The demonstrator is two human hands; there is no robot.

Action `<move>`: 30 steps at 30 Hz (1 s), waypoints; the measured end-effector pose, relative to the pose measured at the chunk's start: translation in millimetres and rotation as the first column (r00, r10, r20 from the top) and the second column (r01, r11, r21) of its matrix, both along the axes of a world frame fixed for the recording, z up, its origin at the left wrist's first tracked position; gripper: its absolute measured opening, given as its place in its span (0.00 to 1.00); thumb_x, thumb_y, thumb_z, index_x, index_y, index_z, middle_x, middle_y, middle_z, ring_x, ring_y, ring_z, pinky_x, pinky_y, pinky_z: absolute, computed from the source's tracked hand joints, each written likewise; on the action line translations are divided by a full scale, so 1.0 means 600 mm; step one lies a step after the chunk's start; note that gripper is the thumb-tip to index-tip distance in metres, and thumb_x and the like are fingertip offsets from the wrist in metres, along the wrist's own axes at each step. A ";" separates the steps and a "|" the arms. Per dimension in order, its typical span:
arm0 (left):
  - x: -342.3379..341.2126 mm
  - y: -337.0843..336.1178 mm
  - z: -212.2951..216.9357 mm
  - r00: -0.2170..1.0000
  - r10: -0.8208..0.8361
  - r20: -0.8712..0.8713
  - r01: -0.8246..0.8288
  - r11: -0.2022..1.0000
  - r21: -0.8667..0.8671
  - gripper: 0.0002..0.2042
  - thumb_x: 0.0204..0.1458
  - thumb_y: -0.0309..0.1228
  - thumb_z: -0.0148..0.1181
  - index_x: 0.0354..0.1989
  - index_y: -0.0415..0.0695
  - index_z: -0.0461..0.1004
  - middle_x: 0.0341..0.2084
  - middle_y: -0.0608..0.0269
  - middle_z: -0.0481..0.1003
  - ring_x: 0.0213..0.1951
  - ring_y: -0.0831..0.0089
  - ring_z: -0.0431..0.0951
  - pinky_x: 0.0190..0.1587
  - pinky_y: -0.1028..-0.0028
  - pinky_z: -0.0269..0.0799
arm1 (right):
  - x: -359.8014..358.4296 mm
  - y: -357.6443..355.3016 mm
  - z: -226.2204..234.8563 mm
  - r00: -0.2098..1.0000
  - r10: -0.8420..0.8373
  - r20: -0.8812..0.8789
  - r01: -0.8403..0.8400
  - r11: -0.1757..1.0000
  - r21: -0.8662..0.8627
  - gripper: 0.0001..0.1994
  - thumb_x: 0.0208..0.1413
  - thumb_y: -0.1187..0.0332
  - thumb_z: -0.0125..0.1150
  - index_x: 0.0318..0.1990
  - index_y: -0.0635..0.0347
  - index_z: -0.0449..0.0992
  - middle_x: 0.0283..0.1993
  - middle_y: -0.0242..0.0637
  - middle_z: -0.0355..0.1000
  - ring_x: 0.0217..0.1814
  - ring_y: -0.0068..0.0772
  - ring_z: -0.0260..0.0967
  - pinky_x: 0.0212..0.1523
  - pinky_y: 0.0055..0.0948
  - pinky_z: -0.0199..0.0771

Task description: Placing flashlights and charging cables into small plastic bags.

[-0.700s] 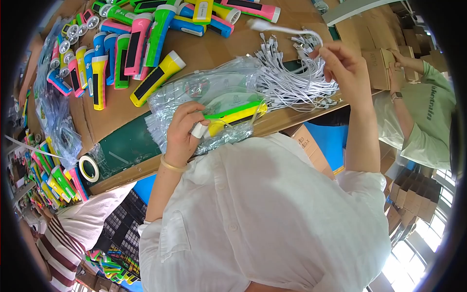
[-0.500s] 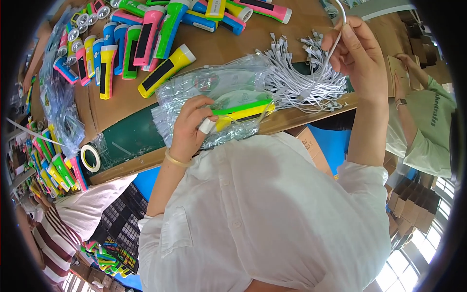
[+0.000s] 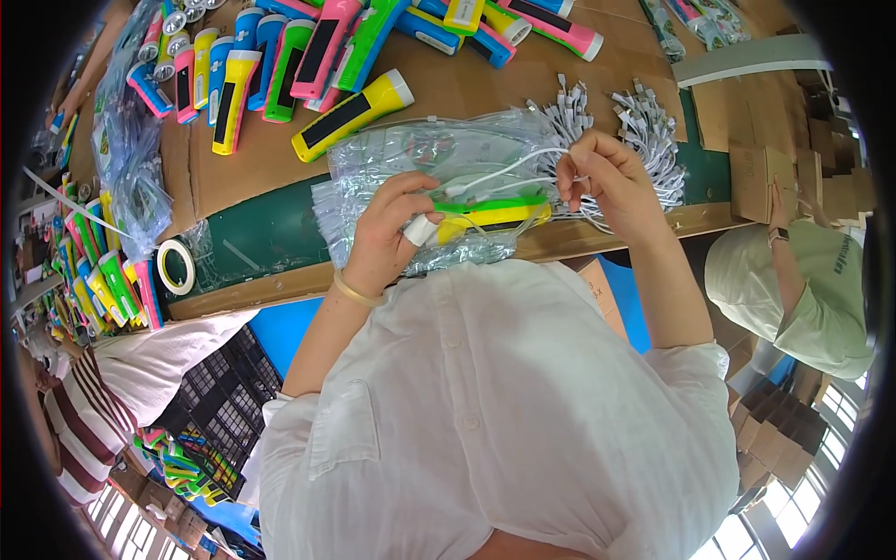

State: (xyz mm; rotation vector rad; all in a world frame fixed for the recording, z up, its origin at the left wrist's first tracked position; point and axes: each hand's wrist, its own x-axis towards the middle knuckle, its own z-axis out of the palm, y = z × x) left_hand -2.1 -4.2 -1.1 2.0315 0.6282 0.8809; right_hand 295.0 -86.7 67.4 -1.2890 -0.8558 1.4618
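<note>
My right hand (image 3: 611, 187) pinches a white cable (image 3: 513, 170) near its upper bend, and the cable's other end hangs down beside my left hand's fingertips. My left hand (image 3: 397, 224) curls at the left side of a clear plastic bag (image 3: 485, 245), its fingers closed on the bag's edge. White tape wraps one of its fingers. A green-and-yellow flashlight (image 3: 499, 217) with a dark panel lies in that bag, on a pile of similar clear bags (image 3: 373, 159). Just beyond my right hand is a bundle of white cables (image 3: 653, 140) with plugs at the ends.
Colourful flashlights (image 3: 350, 117) lie in a heap at the far left on cardboard. A tape roll (image 3: 175, 267) sits near the green table's left front edge, below more plastic bags (image 3: 126, 168). At right, a person (image 3: 793, 280) handles a cardboard box (image 3: 751, 182); another person (image 3: 98, 411) is at left.
My right hand has come down and left from above the cable bundle, bringing the cable over the bag. My left hand keeps its place at the bag. The whole view has shifted slightly.
</note>
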 end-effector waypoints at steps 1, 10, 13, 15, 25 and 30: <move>-0.001 0.000 0.002 1.000 -0.005 0.000 0.005 1.000 0.003 0.08 0.51 0.22 0.65 0.39 0.40 0.75 0.47 0.51 0.77 0.51 0.55 0.76 0.53 0.65 0.72 | 0.004 -0.006 -0.012 1.000 0.003 0.000 -0.003 1.000 -0.001 0.12 0.68 0.61 0.54 0.33 0.57 0.70 0.31 0.35 0.73 0.32 0.25 0.71 0.30 0.25 0.72; -0.011 -0.021 0.036 0.952 0.271 -0.142 -0.294 0.939 -0.181 0.10 0.49 0.23 0.70 0.39 0.39 0.76 0.40 0.56 0.77 0.39 0.65 0.77 0.42 0.70 0.74 | 0.004 -0.002 0.019 0.708 0.239 0.664 -0.332 0.943 0.013 0.07 0.60 0.71 0.60 0.30 0.63 0.73 0.25 0.34 0.70 0.27 0.25 0.66 0.28 0.25 0.66; -0.031 -0.028 0.035 0.929 0.276 -0.244 -0.336 0.908 -0.251 0.09 0.50 0.25 0.70 0.37 0.37 0.77 0.32 0.61 0.76 0.31 0.74 0.71 0.37 0.73 0.71 | -0.038 0.034 0.043 0.407 0.346 0.845 -0.554 0.829 -0.073 0.06 0.56 0.70 0.64 0.31 0.62 0.75 0.28 0.40 0.70 0.29 0.38 0.70 0.31 0.32 0.70; -0.017 -0.034 0.052 0.926 0.309 -0.218 -0.352 0.915 -0.198 0.07 0.51 0.24 0.69 0.36 0.36 0.78 0.29 0.61 0.76 0.28 0.74 0.71 0.33 0.75 0.70 | -0.068 0.056 0.027 0.170 0.284 0.944 -0.656 0.747 -0.107 0.07 0.56 0.66 0.64 0.33 0.60 0.77 0.31 0.39 0.71 0.34 0.45 0.72 0.36 0.39 0.73; -0.005 -0.048 0.043 0.944 0.326 -0.053 -0.319 0.855 -0.409 0.09 0.54 0.19 0.64 0.43 0.37 0.79 0.37 0.61 0.80 0.37 0.73 0.80 0.43 0.75 0.76 | -0.122 0.110 -0.024 0.812 0.547 0.205 -0.568 0.821 0.059 0.10 0.55 0.64 0.68 0.38 0.58 0.75 0.29 0.36 0.70 0.29 0.33 0.69 0.32 0.34 0.69; -0.003 -0.041 0.039 0.949 0.315 -0.006 -0.294 0.880 -0.374 0.07 0.55 0.19 0.63 0.41 0.37 0.79 0.35 0.57 0.81 0.34 0.72 0.82 0.39 0.75 0.78 | -0.135 0.102 -0.012 0.651 0.417 0.634 -0.626 0.768 0.138 0.10 0.56 0.63 0.68 0.37 0.59 0.76 0.28 0.38 0.73 0.28 0.38 0.71 0.32 0.35 0.70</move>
